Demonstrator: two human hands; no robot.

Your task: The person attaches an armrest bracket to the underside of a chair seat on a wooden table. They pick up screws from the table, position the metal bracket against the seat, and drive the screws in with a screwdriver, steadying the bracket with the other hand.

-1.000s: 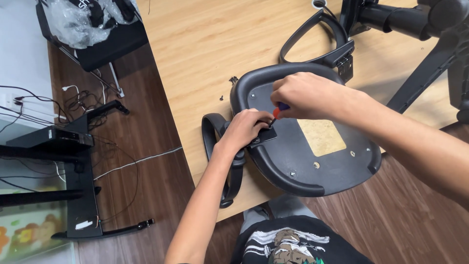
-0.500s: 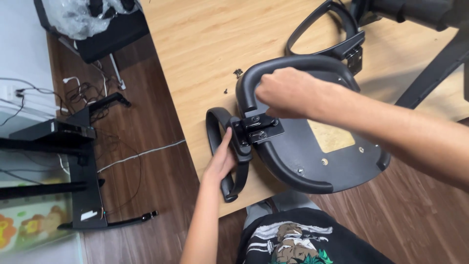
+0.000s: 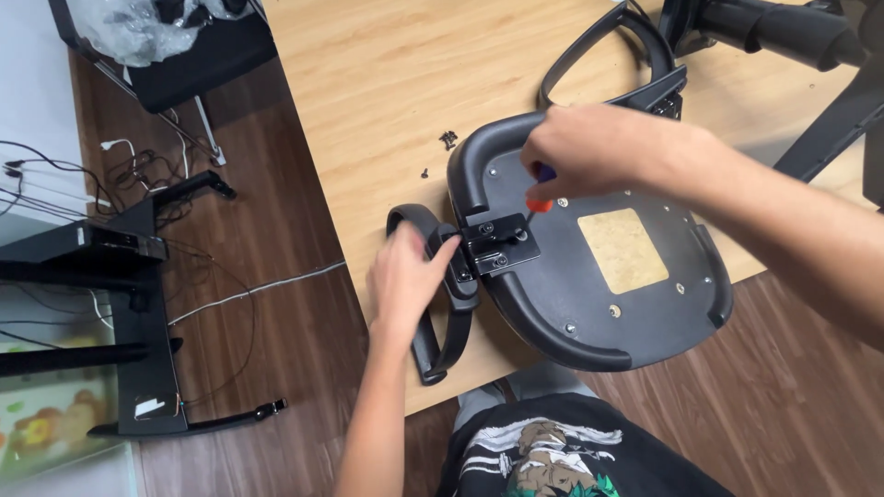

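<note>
Armrest (image 3: 433, 276) bracket (image 3: 497, 244) between hands: left hand (image 3: 405, 276) clamps armrest, right hand (image 3: 589, 152) grips screwdriver (image 3: 541, 198); keep tip square in screw, bracket flush on seat (image 3: 626, 304).

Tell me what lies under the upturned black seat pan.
The seat pan rests on the light wooden tabletop, its near edge overhanging the brown floor. The pan hides whatever lies directly beneath it. Loose screws lie beside it, not under.

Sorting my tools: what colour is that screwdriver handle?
Purple with an orange collar, gripped in the right hand; head view.
</note>
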